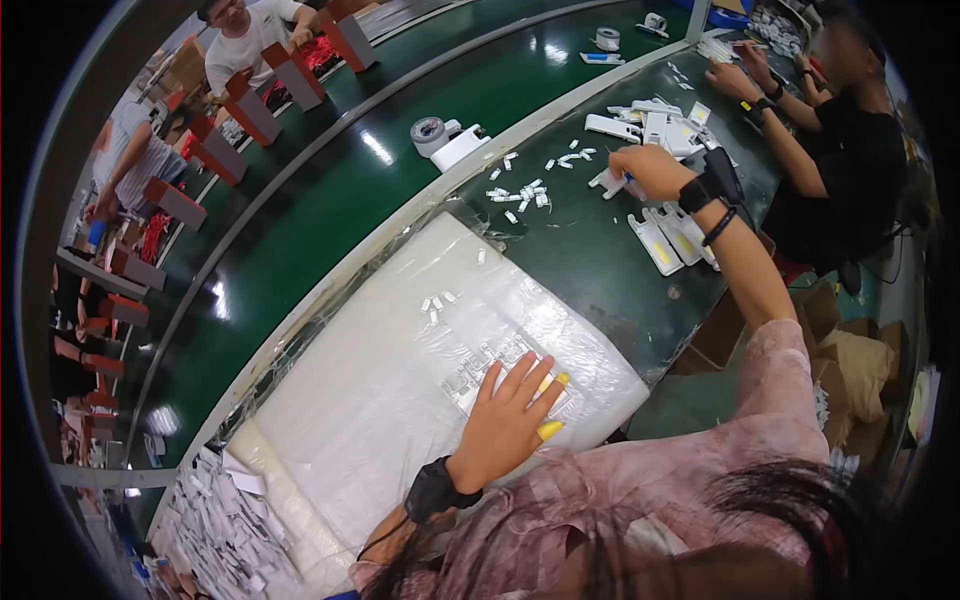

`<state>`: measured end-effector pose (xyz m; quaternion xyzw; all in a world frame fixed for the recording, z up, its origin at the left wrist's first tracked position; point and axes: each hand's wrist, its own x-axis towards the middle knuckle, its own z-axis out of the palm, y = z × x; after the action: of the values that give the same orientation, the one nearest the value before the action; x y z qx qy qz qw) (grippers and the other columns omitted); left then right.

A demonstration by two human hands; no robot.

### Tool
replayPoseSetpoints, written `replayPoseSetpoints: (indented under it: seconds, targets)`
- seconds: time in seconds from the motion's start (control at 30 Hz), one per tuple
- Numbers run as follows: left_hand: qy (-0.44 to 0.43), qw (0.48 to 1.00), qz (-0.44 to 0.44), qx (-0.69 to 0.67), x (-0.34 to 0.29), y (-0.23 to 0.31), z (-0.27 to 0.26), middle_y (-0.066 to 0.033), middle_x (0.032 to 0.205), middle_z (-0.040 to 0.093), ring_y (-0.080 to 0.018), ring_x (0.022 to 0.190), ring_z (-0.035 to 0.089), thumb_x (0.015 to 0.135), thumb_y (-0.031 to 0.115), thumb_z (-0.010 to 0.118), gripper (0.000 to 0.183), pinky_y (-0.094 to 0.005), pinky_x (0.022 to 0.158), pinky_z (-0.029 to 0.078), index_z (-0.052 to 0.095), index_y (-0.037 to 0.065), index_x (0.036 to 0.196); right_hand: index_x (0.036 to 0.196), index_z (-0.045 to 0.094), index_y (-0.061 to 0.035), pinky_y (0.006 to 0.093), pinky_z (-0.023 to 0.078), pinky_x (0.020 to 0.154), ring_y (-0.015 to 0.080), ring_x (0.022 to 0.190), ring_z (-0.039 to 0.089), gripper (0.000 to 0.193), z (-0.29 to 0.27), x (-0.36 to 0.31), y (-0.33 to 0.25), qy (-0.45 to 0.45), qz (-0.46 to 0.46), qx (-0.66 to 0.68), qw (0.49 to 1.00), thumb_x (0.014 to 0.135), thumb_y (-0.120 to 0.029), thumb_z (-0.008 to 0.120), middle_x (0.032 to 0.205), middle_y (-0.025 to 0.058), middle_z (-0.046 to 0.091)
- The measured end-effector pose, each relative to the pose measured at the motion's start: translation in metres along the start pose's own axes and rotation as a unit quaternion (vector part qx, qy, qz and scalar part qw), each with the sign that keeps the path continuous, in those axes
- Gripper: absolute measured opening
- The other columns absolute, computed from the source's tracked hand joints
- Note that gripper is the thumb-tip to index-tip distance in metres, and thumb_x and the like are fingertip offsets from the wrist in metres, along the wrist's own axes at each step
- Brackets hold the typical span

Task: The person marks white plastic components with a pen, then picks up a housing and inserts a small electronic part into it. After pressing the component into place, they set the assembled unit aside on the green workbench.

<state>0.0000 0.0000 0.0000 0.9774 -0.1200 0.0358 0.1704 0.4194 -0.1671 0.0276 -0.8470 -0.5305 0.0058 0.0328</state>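
Note:
My left hand (510, 415) lies with its fingers stretched out over a group of white plastic parts (462, 384) on a plastic-wrapped foam pad (360, 320). Two of its fingers wear yellow finger covers. Farther off to the right, my right hand (650, 172) has its fingers closed at a white plastic piece (606, 183) above the green tabletop; a bit of blue shows at the fingertips. Just nearer than that hand lie flat white casings (655, 245) with yellow strips. Beyond it is a heap of similar white casings (655, 125).
Small white pieces (530, 195) are scattered left of my right hand, and several more (436, 305) on the pad. A green conveyor (330, 190) curves behind, carrying a tape roll (430, 133). White strips (215, 520) pile up at near left. A co-worker (840, 140) works at far right.

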Motion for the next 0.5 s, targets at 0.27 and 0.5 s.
replayPoseSetpoints:
  seconds: [0.27,0.5]
  targets:
    - [0.020,1.000,0.007,-0.007,0.002,0.001,-0.001,-0.0098,0.149,0.042,-0.0301,0.140,0.034,0.085,0.032,0.069,0.057,-0.0520,0.113,0.026,0.052,0.015,0.137,0.094,0.055,-0.0105,0.0410,0.047,0.078,0.0323,0.093,0.059,0.029,-0.002,-0.004,-0.039,0.003,-0.065,0.094,0.993,0.075,-0.014,0.077,0.095,0.0091,0.058]
    - [0.027,0.999,0.006,-0.018,0.000,0.004,-0.004,-0.0115,0.149,0.042,-0.0297,0.141,0.034,0.087,0.033,0.067,0.053,-0.0526,0.113,0.025,0.054,0.012,0.134,0.093,0.052,-0.0068,0.0392,0.047,0.075,0.0333,0.087,0.057,0.032,0.009,-0.016,-0.082,0.065,-0.041,0.127,0.989,0.072,-0.012,0.076,0.093,0.0117,0.053]
